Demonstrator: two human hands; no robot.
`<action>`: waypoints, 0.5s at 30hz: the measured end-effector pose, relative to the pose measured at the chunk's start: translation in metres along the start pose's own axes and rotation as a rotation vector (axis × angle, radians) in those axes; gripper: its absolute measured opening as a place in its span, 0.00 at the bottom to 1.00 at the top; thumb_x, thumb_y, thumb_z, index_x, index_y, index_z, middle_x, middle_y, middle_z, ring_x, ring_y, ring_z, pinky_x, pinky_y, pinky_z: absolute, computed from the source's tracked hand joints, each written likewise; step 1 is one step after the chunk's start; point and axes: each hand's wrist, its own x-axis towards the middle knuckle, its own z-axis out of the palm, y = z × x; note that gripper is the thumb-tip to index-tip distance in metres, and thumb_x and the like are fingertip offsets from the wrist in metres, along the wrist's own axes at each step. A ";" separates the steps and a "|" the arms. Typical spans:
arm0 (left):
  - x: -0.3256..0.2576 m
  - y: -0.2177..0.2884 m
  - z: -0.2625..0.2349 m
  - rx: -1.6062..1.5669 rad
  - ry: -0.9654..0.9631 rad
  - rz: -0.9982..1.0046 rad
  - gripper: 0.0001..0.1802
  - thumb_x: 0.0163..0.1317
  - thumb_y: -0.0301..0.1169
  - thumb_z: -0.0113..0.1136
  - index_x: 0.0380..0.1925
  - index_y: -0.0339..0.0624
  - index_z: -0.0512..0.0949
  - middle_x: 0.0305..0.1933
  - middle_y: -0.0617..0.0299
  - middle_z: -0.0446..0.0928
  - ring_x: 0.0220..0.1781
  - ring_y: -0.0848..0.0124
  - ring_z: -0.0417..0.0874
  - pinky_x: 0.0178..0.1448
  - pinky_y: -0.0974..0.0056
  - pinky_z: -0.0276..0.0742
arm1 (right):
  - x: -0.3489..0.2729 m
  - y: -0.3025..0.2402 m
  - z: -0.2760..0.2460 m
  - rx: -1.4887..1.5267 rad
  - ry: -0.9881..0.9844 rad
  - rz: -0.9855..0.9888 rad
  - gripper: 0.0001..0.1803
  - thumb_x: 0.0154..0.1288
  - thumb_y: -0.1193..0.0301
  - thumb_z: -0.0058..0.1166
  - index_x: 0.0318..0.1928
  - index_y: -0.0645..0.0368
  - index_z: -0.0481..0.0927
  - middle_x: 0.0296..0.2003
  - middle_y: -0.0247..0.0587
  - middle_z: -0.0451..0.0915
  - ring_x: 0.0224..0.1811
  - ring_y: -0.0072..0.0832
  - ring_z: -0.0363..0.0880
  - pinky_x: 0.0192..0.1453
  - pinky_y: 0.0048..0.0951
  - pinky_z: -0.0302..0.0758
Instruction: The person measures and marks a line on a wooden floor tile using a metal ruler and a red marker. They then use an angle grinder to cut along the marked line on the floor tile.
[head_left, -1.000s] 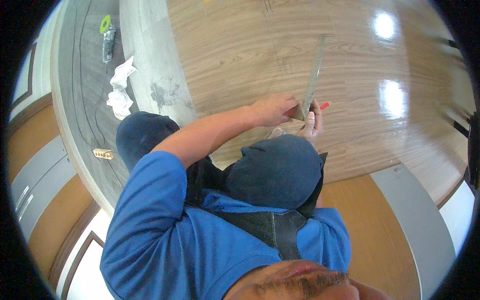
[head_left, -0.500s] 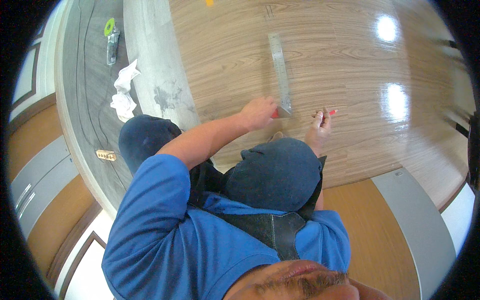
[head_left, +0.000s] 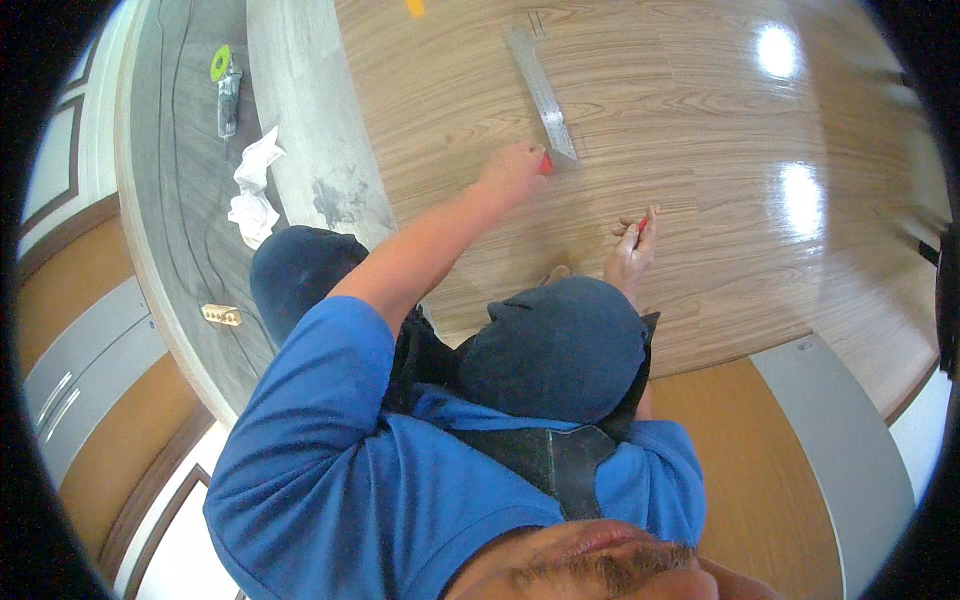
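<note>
Flooring with a wood-grain pattern (head_left: 720,130) fills most of my view. Left of it I see darker grey flooring (head_left: 180,190) with thin cables, and between the two runs a pale grey strip (head_left: 300,90) bearing a dark smudge. Out beyond the knees, over the wood grain, is the metal square (head_left: 541,90), its blade slanting up and leftward from a red handle; I cannot tell whether it lies quite flat. White cloth (head_left: 255,185) lies crumpled beside the strip, and above it I make out a dark tool with a lime-green disc (head_left: 228,100). My left hand (head_left: 513,172) has its fingers closed on the square's red handle, partly hidden from me. My right hand (head_left: 629,260) is near the right knee, fingers pinched on a slim red pencil (head_left: 642,225), well apart from the square. Beige socket strip (head_left: 222,315) sits by the left knee.
</note>
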 end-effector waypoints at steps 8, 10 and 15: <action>0.008 -0.002 -0.008 0.085 0.048 0.059 0.26 0.64 0.42 0.71 0.58 0.40 0.80 0.58 0.46 0.78 0.61 0.48 0.81 0.64 0.47 0.81 | 0.006 0.034 0.002 -0.131 -0.040 -0.041 0.24 0.77 0.74 0.49 0.70 0.63 0.74 0.42 0.49 0.83 0.41 0.34 0.80 0.51 0.35 0.77; 0.011 0.006 -0.002 0.035 0.057 0.086 0.27 0.64 0.41 0.70 0.59 0.41 0.79 0.58 0.46 0.78 0.61 0.48 0.81 0.63 0.47 0.81 | 0.014 0.054 0.002 -0.142 -0.060 -0.046 0.21 0.76 0.72 0.51 0.66 0.65 0.77 0.43 0.49 0.83 0.43 0.35 0.80 0.52 0.36 0.76; 0.009 0.042 0.017 -0.317 0.200 0.195 0.29 0.62 0.42 0.72 0.59 0.40 0.77 0.58 0.45 0.79 0.60 0.46 0.81 0.61 0.47 0.80 | 0.038 0.030 0.015 0.203 -0.057 0.036 0.22 0.74 0.67 0.58 0.63 0.66 0.80 0.48 0.49 0.85 0.50 0.31 0.81 0.56 0.33 0.76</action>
